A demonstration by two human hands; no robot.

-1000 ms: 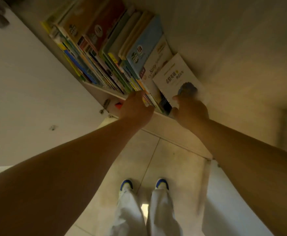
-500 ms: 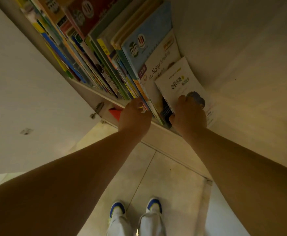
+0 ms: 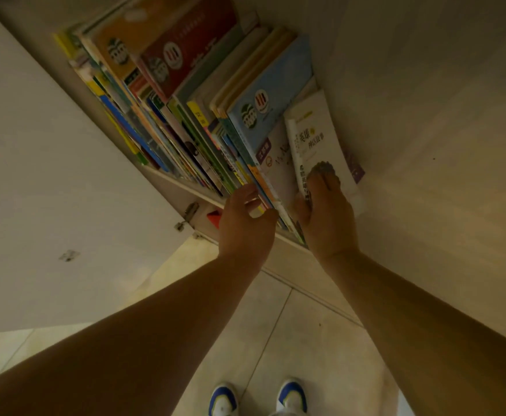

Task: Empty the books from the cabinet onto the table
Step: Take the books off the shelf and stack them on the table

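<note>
A row of books (image 3: 185,100) stands leaning in the open cabinet (image 3: 425,115), spines toward me. At the right end of the row is a white book (image 3: 311,136) with dark print on its cover. My right hand (image 3: 326,217) grips that book, fingers flat on the cover and thumb at its spine side. My left hand (image 3: 245,226) is just left of it, fingers curled onto the spines of a few thin books (image 3: 257,181), thumb below them. No table is in view.
The white cabinet door (image 3: 50,175) stands open at the left, its hinge (image 3: 187,216) beside my left hand. A small red thing (image 3: 214,219) sits at the shelf's front edge. My blue-and-white shoes (image 3: 223,400) stand on the pale tiled floor (image 3: 290,340).
My head has moved, so the shelf now fills more of the view. My right hand has slid further up the white book's cover. My left hand's fingers have spread over the thin spines.
</note>
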